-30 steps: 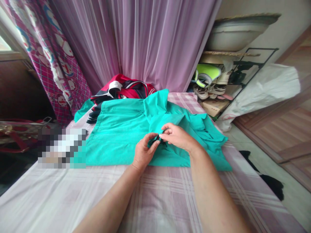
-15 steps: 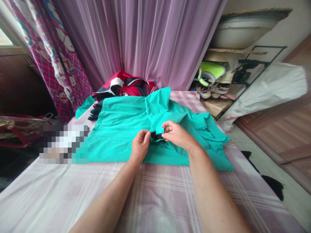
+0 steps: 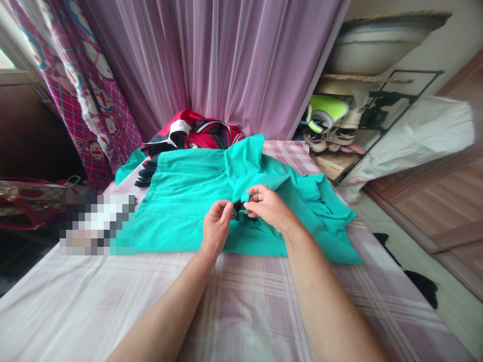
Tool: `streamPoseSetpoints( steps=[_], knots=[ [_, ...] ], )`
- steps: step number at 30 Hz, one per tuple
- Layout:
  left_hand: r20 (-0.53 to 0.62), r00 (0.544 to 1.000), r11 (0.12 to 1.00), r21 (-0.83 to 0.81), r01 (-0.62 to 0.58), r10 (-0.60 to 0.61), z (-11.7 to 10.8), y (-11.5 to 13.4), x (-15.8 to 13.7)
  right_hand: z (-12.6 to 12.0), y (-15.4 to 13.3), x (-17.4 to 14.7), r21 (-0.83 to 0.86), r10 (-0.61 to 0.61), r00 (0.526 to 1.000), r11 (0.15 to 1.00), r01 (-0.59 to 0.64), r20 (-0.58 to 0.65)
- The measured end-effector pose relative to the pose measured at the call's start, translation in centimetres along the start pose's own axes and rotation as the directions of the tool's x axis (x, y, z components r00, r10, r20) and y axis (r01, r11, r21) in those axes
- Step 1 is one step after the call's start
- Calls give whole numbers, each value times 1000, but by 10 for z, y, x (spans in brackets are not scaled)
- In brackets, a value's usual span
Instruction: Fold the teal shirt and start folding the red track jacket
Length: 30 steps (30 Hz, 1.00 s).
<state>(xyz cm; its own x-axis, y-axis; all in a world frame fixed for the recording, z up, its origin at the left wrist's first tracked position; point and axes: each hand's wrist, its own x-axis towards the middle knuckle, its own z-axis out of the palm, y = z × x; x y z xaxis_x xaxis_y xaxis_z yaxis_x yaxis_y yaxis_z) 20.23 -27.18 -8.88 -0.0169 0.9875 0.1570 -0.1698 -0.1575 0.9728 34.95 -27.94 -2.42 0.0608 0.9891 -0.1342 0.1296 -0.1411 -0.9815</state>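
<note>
A turquoise jacket (image 3: 181, 201) lies spread on the bed, with one sleeve (image 3: 245, 158) folded across it. Thumb and fingers of my left hand (image 3: 216, 223) pinch the jacket at the left end of a small black patch (image 3: 237, 206). At the right end of that patch, my right hand (image 3: 268, 208) is closed on the cloth between thumb and forefinger, its other fingers curled above. Whether the black patch is a fastener or a lining cannot be made out, as the fingertips partly cover it.
Behind the jacket is a heap of red and dark clothes (image 3: 204, 128) before a purple curtain (image 3: 234, 65). A rack with shoes (image 3: 317, 141) and a large basin (image 3: 373, 50) stands at right, beside a white plastic bag (image 3: 418, 136). The checked bedsheet (image 3: 241, 311) spreads in front.
My right hand has shifted slightly left, towards my left hand, narrowing the gap over the black patch. The left hand stays nearly in place.
</note>
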Motion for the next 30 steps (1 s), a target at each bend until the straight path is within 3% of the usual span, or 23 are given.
streamPoseSetpoints(
  steps=[5, 10, 22, 30],
  knots=[
    [-13, 990, 979, 149, -137, 140, 4, -2, -8, 1, 5, 4, 77, -46, 999, 996, 46, 7],
    [-11, 975, 934, 290, -207, 220, 2, -8, -8, 6, 11, 7, 49, -61, 998, 997, 61, -5],
    [98, 956, 840, 459, -290, 277, -3, -5, -12, 5, 10, 9, 16, -47, 997, 999, 48, -58],
    [38, 975, 897, 383, -219, 221, -4, -9, -5, 7, 12, 7, 47, -68, 997, 997, 66, 47]
  ],
)
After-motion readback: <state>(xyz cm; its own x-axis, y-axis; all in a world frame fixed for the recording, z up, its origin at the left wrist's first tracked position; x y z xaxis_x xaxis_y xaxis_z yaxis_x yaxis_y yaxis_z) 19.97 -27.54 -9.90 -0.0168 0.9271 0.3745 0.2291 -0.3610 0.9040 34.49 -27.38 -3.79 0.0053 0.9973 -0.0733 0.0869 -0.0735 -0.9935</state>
